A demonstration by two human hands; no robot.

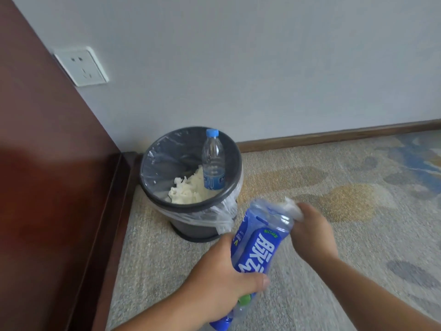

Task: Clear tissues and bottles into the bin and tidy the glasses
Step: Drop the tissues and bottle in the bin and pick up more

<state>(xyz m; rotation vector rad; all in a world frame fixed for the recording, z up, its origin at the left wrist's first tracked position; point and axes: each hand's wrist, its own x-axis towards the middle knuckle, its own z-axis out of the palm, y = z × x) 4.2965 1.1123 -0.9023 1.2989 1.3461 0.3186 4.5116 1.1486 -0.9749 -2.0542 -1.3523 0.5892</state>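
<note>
Left hand (pixel 222 283) fingers curled round blue-labelled bottle (pixel 259 244) near cap end; bottle tilted, base toward bin. Right hand (pixel 310 230) fingers clenched on crumpled white tissue (pixel 293 207) at bottle's base. Just beyond: lined dark bin (pixel 198 226) on carpet (pixel 334 271) by wall, holding tissue wad (pixel 187 191) and clear water bottle (pixel 213 161) leaning on rim.

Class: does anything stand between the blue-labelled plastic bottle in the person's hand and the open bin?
Nothing visible does. The left hand grips the blue-labelled plastic bottle just short of the round dark grey bin, whose mouth is open. A clear blue-capped bottle and white tissues sit inside, leaving room.
</note>
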